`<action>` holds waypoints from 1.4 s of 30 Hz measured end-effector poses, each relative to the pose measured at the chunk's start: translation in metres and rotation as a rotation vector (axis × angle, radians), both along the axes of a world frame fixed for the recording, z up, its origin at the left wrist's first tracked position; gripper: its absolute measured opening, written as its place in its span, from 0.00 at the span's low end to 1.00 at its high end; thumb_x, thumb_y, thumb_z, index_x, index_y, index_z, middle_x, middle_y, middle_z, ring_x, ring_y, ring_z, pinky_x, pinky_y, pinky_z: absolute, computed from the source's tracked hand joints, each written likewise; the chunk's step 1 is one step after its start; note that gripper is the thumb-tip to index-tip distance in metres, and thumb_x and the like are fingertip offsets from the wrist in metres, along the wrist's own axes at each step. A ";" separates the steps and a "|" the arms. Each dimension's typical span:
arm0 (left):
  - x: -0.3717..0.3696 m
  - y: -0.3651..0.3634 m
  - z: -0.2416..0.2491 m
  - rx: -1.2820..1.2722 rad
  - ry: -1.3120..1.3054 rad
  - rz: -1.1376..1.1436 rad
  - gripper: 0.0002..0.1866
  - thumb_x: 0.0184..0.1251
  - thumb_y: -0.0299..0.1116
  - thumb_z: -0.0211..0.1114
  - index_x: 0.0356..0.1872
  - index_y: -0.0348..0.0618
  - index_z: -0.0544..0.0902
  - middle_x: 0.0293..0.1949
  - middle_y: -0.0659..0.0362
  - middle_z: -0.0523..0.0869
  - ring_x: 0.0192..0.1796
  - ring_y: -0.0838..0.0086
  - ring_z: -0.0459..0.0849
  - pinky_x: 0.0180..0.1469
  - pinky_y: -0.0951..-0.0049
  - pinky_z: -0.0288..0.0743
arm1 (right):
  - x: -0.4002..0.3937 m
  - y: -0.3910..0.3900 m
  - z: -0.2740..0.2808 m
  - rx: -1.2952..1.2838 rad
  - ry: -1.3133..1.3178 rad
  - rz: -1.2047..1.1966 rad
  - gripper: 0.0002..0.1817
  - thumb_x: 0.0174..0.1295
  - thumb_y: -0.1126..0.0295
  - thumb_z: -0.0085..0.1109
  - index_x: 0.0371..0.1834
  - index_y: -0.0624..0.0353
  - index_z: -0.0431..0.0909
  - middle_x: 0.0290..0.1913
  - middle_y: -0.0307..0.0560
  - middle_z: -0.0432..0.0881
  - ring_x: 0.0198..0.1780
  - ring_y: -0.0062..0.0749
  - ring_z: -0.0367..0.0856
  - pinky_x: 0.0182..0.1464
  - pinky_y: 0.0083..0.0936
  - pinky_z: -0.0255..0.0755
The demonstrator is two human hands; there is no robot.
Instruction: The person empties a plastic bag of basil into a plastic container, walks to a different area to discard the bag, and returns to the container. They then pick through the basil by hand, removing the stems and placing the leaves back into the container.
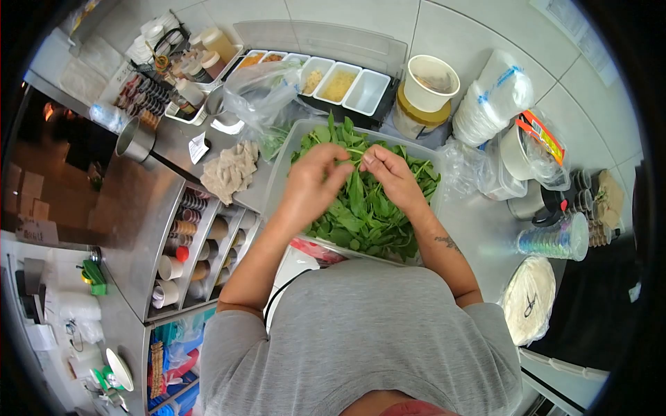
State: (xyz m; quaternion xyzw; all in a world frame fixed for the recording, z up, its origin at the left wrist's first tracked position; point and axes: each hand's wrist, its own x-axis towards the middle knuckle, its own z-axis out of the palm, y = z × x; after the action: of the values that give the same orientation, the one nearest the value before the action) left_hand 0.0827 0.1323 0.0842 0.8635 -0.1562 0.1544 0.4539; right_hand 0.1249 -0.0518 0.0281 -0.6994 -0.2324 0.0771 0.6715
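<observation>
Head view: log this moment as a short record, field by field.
left hand: left hand over the bin, fingers pinching a green stem
right hand: right hand beside it, fingertips on the same stem
bin: clear plastic bin full of leafy greens
behind bin: condiment tray, white tub
left of bin: crumpled cloth, metal cup
right: stack of flatbreads

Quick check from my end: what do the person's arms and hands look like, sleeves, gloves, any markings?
Both hands, left hand and right hand, are bare, with no gloves; no rings or watch visible. The arms are bare up to the short sleeves of a grey T-shirt. The right forearm carries a small dark tattoo.
</observation>
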 end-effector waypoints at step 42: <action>-0.008 -0.025 -0.015 0.168 -0.222 0.032 0.06 0.54 0.20 0.63 0.33 0.38 0.80 0.28 0.54 0.76 0.27 0.62 0.78 0.28 0.68 0.70 | -0.010 -0.001 0.013 0.392 0.165 0.085 0.11 0.64 0.75 0.57 0.48 0.61 0.70 0.36 0.38 0.73 0.33 0.17 0.70 0.35 0.16 0.66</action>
State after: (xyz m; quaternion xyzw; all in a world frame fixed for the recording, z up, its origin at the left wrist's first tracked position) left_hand 0.0745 0.1075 0.0689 0.8786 -0.2039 0.2425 0.3575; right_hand 0.1154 -0.0528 0.0415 -0.5362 -0.2165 0.1156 0.8076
